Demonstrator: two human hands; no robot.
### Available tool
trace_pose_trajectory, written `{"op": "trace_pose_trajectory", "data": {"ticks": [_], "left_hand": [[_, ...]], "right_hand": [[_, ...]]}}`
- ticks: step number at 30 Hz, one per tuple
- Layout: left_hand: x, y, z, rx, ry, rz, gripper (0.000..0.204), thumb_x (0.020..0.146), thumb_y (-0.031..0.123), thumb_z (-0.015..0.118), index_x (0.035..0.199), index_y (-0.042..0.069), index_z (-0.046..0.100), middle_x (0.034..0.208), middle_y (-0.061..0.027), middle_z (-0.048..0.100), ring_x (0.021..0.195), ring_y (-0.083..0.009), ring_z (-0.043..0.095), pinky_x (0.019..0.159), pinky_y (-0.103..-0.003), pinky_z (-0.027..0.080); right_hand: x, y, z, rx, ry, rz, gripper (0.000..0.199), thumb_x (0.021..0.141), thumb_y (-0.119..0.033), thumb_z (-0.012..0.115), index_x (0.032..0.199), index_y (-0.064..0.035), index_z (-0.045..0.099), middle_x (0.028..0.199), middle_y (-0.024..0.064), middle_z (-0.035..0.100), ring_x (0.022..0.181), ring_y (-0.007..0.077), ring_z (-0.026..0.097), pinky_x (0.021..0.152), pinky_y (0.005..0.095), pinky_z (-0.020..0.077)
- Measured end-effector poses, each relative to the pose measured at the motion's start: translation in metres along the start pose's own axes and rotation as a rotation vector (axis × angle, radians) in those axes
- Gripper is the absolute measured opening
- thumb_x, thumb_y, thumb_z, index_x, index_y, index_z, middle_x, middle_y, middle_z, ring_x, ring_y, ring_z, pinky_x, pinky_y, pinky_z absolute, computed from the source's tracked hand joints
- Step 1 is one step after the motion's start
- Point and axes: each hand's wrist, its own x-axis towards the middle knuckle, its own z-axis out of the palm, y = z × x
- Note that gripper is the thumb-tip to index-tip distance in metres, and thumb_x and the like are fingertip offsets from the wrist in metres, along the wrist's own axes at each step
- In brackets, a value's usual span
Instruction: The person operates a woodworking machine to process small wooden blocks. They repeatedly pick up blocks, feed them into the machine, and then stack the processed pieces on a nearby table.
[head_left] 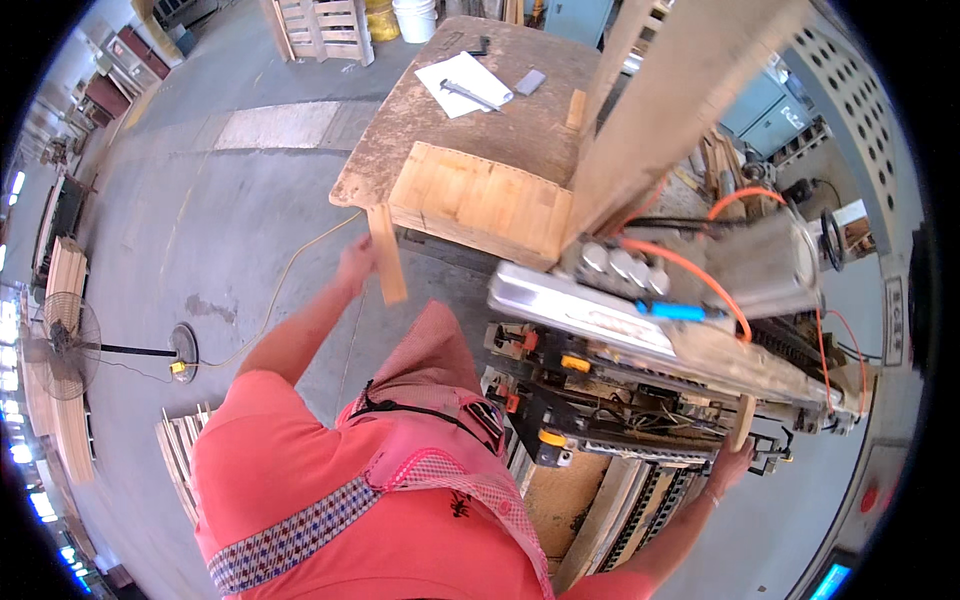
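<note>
My left hand (357, 264) is stretched out at the near left corner of the workbench. Its fingers close on the edge of a short wooden slat (387, 257) that juts past the bench. Beside that slat, a row of light wooden pieces (480, 196) lies packed together on the bench. Far to the right, my right hand (733, 464) grips a small wooden piece (743, 422) at the end of a long woodworking machine (640, 345). Its fingertips are partly hidden.
On the workbench (520, 60) lie white paper (455, 80), a caliper (470, 95) and a small grey block (530, 82). Orange hoses (690, 268) arch over the machine, beside a wide dusty panel (680, 110). A fan (65, 345) stands at left, its cord crossing the floor.
</note>
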Motion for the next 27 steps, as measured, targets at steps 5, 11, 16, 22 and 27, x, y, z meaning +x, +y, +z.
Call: {"op": "trace_pose_trajectory", "data": {"ticks": [5,11,16,22,27], "left_hand": [[0.145,0.014,-0.028,0.416,0.258,0.062,0.03,0.082,0.027,0.059,0.104,0.009,0.068,0.082,-0.0071,0.068,0.076,-0.0137,0.064,0.065,-0.029,0.05],[0.276,-0.045,-0.009,0.47,0.251,0.051,0.032,0.082,0.031,0.059,0.103,0.009,0.068,0.089,-0.0091,0.069,0.08,-0.0197,0.065,0.072,-0.033,0.05],[0.342,-0.103,0.008,0.54,0.205,-0.041,0.034,0.079,0.039,0.06,0.105,0.018,0.068,0.099,-0.0099,0.068,0.093,-0.0244,0.064,0.082,-0.036,0.049],[0.345,-0.119,0.022,0.725,0.108,-0.07,0.038,0.083,0.042,0.056,0.114,0.021,0.063,0.111,-0.0104,0.063,0.105,-0.0257,0.059,0.088,-0.039,0.046],[0.392,-0.138,0.011,0.661,-0.04,0.019,0.034,0.087,0.034,0.051,0.11,0.011,0.063,0.113,-0.0137,0.061,0.105,-0.0272,0.057,0.087,-0.04,0.046]], "right_hand": [[-0.096,-0.003,-0.004,0.006,-0.148,0.024,0.039,0.077,-0.029,0.068,0.103,-0.0009,0.062,0.096,0.0205,0.064,0.087,0.0378,0.061,0.073,0.046,0.0481],[-0.211,-0.027,-0.04,-0.068,-0.382,0.119,0.036,0.069,-0.03,0.074,0.089,-0.0025,0.065,0.08,0.0195,0.066,0.072,0.0372,0.062,0.064,0.0428,0.0488],[-0.264,-0.035,-0.089,0.049,-0.495,0.271,0.027,0.067,-0.023,0.075,0.082,-0.0022,0.066,0.075,0.0161,0.066,0.068,0.0287,0.064,0.062,0.0377,0.0492],[-0.31,-0.058,-0.115,-0.058,-0.551,0.226,0.028,0.069,-0.028,0.072,0.078,-0.0031,0.063,0.071,0.0122,0.065,0.068,0.0309,0.063,0.062,0.0403,0.0482],[-0.318,-0.098,-0.143,-0.114,-0.712,0.269,0.034,0.075,-0.036,0.064,0.083,-0.0035,0.058,0.083,0.0187,0.06,0.08,0.0381,0.058,0.069,0.0493,0.0447]]}}
